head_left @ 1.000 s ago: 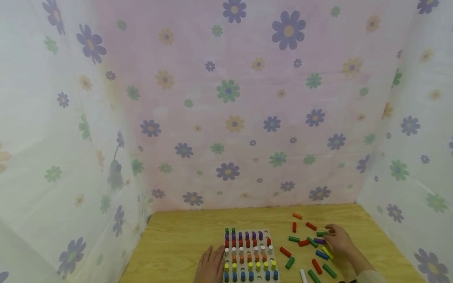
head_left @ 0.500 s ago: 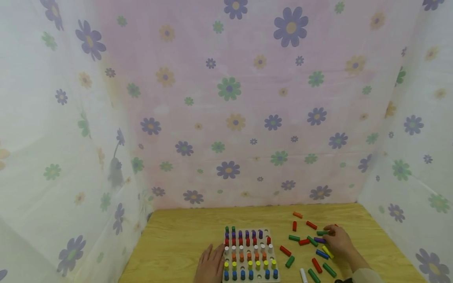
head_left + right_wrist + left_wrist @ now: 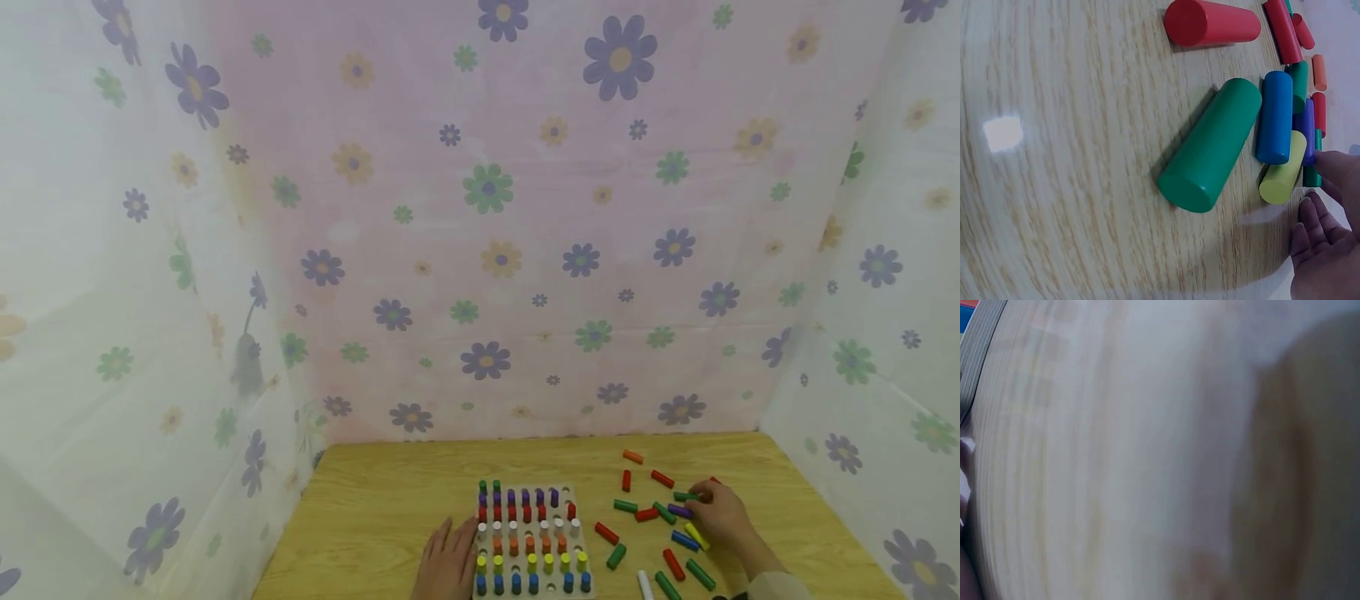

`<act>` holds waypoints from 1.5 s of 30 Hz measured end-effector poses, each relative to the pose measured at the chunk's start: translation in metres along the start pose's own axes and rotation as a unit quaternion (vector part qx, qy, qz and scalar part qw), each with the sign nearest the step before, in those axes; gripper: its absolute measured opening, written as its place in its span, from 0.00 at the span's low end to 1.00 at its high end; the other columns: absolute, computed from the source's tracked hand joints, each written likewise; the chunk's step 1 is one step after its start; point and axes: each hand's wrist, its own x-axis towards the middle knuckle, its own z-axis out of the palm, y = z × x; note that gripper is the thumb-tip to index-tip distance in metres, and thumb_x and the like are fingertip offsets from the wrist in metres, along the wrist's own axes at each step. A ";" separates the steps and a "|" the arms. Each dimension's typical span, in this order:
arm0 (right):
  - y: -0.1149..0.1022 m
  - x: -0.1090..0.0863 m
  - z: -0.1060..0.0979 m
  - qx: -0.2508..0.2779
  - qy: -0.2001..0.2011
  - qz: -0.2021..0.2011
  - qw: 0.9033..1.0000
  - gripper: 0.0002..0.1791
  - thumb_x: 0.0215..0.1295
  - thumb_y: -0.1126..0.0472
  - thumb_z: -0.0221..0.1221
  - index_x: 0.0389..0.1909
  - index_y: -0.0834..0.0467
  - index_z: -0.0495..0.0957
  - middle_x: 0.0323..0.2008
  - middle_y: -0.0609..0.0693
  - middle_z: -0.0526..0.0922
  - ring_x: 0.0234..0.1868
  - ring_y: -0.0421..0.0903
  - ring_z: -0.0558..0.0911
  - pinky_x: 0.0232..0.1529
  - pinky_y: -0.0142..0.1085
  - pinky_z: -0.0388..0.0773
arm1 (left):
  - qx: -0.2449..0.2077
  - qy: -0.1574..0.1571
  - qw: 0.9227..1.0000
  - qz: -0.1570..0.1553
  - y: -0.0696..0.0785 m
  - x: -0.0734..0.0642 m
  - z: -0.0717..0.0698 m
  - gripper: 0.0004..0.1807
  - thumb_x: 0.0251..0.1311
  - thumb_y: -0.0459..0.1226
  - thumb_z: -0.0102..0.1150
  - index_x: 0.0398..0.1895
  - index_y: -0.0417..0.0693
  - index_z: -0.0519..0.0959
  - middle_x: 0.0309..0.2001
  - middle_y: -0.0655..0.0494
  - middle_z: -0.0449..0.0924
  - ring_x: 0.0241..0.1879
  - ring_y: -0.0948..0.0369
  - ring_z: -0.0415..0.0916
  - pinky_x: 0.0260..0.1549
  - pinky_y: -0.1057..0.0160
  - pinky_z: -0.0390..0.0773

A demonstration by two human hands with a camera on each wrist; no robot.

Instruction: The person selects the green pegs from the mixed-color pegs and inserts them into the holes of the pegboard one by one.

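Observation:
A pegboard stands on the table with rows of green, purple, red, white, orange, yellow and blue pegs. My left hand rests against its left side, fingers extended. In the left wrist view only the board's edge shows at top left, with bits of fingers. To the right, among loose pegs, my right hand has thumb and index finger on either side of a green peg, pinching its right end. Beside the thumb lies a purple peg. The other fingers curl loosely; the index finger is hidden in the right wrist view.
Loose pegs lie scattered right of the board, including a yellow peg, a blue peg, a white peg and an orange peg. Flower-patterned sheets enclose the wooden table at the back and sides.
The right hand has shifted only slightly, its thumb and index finger closing in at the green peg. A red peg now peeks out behind that hand. The left hand stays in place.

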 end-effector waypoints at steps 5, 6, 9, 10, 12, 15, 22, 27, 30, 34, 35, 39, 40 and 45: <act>0.002 -0.001 0.000 0.001 0.003 0.004 1.000 0.14 0.67 0.65 0.62 0.46 0.73 0.79 0.36 0.57 0.82 0.39 0.55 0.81 0.40 0.50 0.82 | 0.001 0.007 1.000 0.005 -0.001 0.000 0.002 0.27 0.81 0.53 0.36 0.73 0.54 0.72 0.66 0.54 0.77 0.71 0.42 0.65 0.69 0.36 0.65; 0.003 -0.001 -0.001 0.000 0.003 0.000 1.000 0.14 0.67 0.65 0.62 0.45 0.73 0.79 0.36 0.57 0.82 0.38 0.55 0.81 0.38 0.49 0.82 | 0.000 0.008 1.000 0.006 -0.001 0.000 0.002 0.27 0.81 0.53 0.36 0.73 0.54 0.72 0.66 0.55 0.78 0.71 0.42 0.65 0.69 0.36 0.66; 0.004 -0.001 -0.001 -0.001 0.008 -0.002 1.000 0.13 0.67 0.65 0.62 0.44 0.73 0.79 0.35 0.56 0.82 0.37 0.53 0.81 0.36 0.45 0.81 | -0.001 0.011 1.000 0.007 -0.001 -0.001 0.002 0.26 0.82 0.52 0.37 0.72 0.54 0.73 0.65 0.55 0.78 0.70 0.42 0.65 0.69 0.36 0.66; 0.004 -0.001 -0.001 -0.003 0.010 -0.004 1.000 0.13 0.67 0.65 0.62 0.44 0.73 0.79 0.35 0.56 0.82 0.37 0.53 0.81 0.36 0.45 0.81 | -0.001 0.012 1.000 0.007 -0.001 0.000 0.003 0.26 0.81 0.52 0.37 0.72 0.54 0.73 0.66 0.55 0.78 0.70 0.42 0.65 0.69 0.36 0.66; 0.005 0.000 -0.001 -0.006 0.013 -0.006 1.000 0.12 0.66 0.65 0.63 0.43 0.72 0.80 0.35 0.55 0.83 0.37 0.52 0.81 0.36 0.45 0.82 | -0.001 0.012 1.000 0.007 -0.001 0.000 0.003 0.27 0.82 0.52 0.36 0.73 0.54 0.72 0.66 0.55 0.78 0.71 0.42 0.65 0.69 0.36 0.66; 0.007 0.002 -0.001 -0.012 0.014 -0.015 1.000 0.11 0.66 0.65 0.64 0.41 0.70 0.80 0.35 0.55 0.83 0.38 0.52 0.81 0.38 0.48 0.83 | 0.000 0.012 1.000 0.007 -0.001 0.000 0.004 0.27 0.82 0.53 0.36 0.73 0.54 0.72 0.66 0.55 0.78 0.71 0.42 0.65 0.69 0.36 0.66; 0.017 0.004 -0.001 -0.019 0.007 -0.024 0.999 0.10 0.67 0.64 0.64 0.40 0.68 0.81 0.36 0.54 0.84 0.39 0.51 0.82 0.42 0.49 0.84 | -0.005 0.016 1.000 0.008 0.001 0.001 0.002 0.27 0.82 0.53 0.36 0.72 0.54 0.73 0.66 0.54 0.78 0.71 0.42 0.64 0.70 0.36 0.65; 0.019 0.000 -0.002 -0.021 0.008 -0.046 0.999 0.08 0.68 0.64 0.64 0.38 0.68 0.81 0.35 0.53 0.83 0.38 0.51 0.82 0.40 0.47 0.84 | 0.001 0.017 1.000 0.009 0.001 0.000 0.002 0.26 0.81 0.52 0.37 0.72 0.54 0.73 0.66 0.55 0.78 0.71 0.42 0.65 0.70 0.37 0.66; 0.018 -0.002 -0.003 -0.021 0.012 -0.049 0.999 0.07 0.67 0.65 0.63 0.38 0.68 0.81 0.35 0.52 0.83 0.38 0.51 0.82 0.41 0.46 0.84 | 0.000 0.010 1.000 0.005 0.001 0.000 0.001 0.26 0.81 0.52 0.38 0.72 0.53 0.73 0.66 0.55 0.78 0.71 0.42 0.65 0.70 0.37 0.66; 0.017 -0.004 -0.004 -0.021 0.016 -0.052 0.998 0.06 0.67 0.66 0.63 0.38 0.68 0.81 0.35 0.52 0.84 0.38 0.50 0.82 0.41 0.46 0.84 | -0.006 0.000 1.000 0.000 0.001 0.001 0.000 0.26 0.81 0.51 0.38 0.72 0.53 0.73 0.66 0.54 0.77 0.71 0.41 0.64 0.70 0.35 0.65; 0.017 -0.004 -0.004 -0.021 0.015 -0.053 0.998 0.06 0.67 0.67 0.63 0.38 0.68 0.81 0.35 0.52 0.84 0.38 0.50 0.82 0.40 0.45 0.84 | -0.008 -0.001 1.000 0.001 0.001 0.001 0.000 0.26 0.81 0.51 0.38 0.72 0.53 0.73 0.66 0.54 0.77 0.71 0.41 0.64 0.70 0.35 0.65; 0.015 -0.006 -0.006 -0.012 0.011 -0.050 0.999 0.06 0.67 0.67 0.63 0.38 0.68 0.81 0.35 0.52 0.84 0.38 0.49 0.83 0.39 0.44 0.85 | -0.006 -0.001 1.000 -0.002 0.000 0.000 0.000 0.26 0.81 0.52 0.37 0.73 0.54 0.72 0.66 0.54 0.77 0.71 0.41 0.64 0.70 0.36 0.65; 0.014 -0.007 -0.007 -0.008 0.010 -0.049 0.999 0.06 0.67 0.67 0.63 0.39 0.68 0.81 0.35 0.52 0.85 0.38 0.49 0.83 0.39 0.44 0.85 | -0.007 -0.001 1.000 -0.003 0.000 0.000 -0.001 0.26 0.81 0.52 0.37 0.73 0.54 0.72 0.66 0.54 0.77 0.71 0.41 0.64 0.70 0.36 0.64; 0.010 -0.012 -0.010 0.005 0.012 -0.049 0.999 0.08 0.69 0.65 0.63 0.40 0.67 0.82 0.36 0.52 0.86 0.38 0.49 0.84 0.37 0.40 0.86 | -0.013 -0.007 1.000 -0.007 0.001 0.001 -0.002 0.27 0.81 0.52 0.37 0.73 0.53 0.72 0.67 0.54 0.77 0.72 0.41 0.63 0.70 0.35 0.63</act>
